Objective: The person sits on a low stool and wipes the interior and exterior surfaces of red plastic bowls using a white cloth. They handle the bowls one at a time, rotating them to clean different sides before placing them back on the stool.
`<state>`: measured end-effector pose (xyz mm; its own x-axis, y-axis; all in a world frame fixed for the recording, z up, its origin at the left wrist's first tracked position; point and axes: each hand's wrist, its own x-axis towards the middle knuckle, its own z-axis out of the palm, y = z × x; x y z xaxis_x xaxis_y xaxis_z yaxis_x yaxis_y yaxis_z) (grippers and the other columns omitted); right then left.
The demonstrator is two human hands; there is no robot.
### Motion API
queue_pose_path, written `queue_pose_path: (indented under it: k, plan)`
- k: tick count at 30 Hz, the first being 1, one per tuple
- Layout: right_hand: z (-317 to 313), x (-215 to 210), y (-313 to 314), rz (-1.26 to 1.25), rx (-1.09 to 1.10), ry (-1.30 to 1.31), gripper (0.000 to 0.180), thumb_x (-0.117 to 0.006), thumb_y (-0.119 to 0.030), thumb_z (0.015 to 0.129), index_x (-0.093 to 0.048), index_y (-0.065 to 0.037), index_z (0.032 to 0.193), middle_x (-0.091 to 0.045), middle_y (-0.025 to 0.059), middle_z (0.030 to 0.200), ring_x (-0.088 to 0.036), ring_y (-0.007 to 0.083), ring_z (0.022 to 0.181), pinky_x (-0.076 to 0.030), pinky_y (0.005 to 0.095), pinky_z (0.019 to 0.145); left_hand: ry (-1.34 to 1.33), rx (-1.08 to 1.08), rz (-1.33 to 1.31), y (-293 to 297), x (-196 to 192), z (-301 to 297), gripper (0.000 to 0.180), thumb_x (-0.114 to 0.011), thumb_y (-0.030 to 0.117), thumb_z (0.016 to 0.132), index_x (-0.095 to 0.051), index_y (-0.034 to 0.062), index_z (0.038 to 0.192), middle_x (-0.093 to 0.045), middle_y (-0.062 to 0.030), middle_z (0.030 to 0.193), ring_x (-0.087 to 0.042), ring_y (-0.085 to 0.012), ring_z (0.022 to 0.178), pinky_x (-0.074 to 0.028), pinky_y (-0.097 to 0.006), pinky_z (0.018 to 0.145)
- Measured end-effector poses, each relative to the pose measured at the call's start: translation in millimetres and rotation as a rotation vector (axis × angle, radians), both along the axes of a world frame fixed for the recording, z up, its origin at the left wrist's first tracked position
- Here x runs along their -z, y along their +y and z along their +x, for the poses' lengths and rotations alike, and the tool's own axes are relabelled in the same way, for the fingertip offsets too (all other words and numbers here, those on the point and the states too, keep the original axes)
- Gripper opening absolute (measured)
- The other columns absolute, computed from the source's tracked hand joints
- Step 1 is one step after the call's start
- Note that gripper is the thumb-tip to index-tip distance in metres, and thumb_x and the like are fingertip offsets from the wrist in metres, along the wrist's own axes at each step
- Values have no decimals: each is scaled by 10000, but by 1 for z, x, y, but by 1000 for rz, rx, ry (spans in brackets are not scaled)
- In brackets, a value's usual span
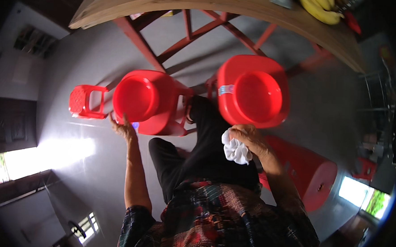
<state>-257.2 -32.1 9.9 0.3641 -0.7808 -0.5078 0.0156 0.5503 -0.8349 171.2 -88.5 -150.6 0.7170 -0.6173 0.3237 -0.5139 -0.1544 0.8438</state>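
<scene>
A round red basin (136, 97) rests on a red plastic stool (165, 106) at the left. My left hand (124, 129) grips its near rim, the thumb over the edge and the fingers on the outer side. A crumpled white cloth (237, 149) hangs from my right hand (250, 138), whose fingers are closed round it. Just beyond that hand, a second red basin (258, 97) sits on another red stool (237, 65). No contact shows between the cloth and this basin.
A small red step stool (87, 102) stands left of the left basin. Behind both stools is a wooden table (191, 1) with crossed red legs, bearing bananas (321, 9) at the right. A large red plastic piece (313, 178) lies beside my right forearm, on the grey floor (92, 171).
</scene>
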Motion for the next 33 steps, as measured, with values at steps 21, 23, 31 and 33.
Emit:
queue_pose_path:
  k: [21, 23, 31, 33]
  plan:
    - [-152, 43, -29, -237, 277, 1067, 294, -653, -287, 799, -642, -26, 934, -664, 182, 843, -642, 333, 769, -499, 386, 688, 85, 883, 431, -37, -93, -316, 293, -736, 223, 731, -665, -28, 866, -685, -131, 752, -662, -197, 671, -523, -319, 657]
    - [-152, 53, -30, -240, 295, 1026, 290, -653, -276, 791, -641, -24, 936, -663, 181, 844, -643, 323, 765, -502, 385, 687, 39, 876, 459, -40, -96, -318, 299, -743, 229, 718, -670, -26, 856, -690, -136, 753, -672, -221, 682, -529, -331, 665]
    - [-150, 61, -25, -303, 420, 988, 211, -655, -200, 775, -619, -19, 878, -656, 169, 793, -648, 280, 734, -501, 373, 656, -24, 834, 516, -42, -113, -327, 284, -740, 223, 716, -671, -31, 824, -692, -152, 767, -679, -267, 722, -533, -361, 695]
    - [-150, 62, -25, -289, 442, 971, 201, -653, -192, 771, -619, -22, 871, -648, 159, 770, -639, 260, 708, -497, 367, 645, 1, 816, 534, -43, -113, -331, 252, -706, 224, 728, -671, -13, 804, -682, -158, 774, -668, -304, 758, -523, -395, 715]
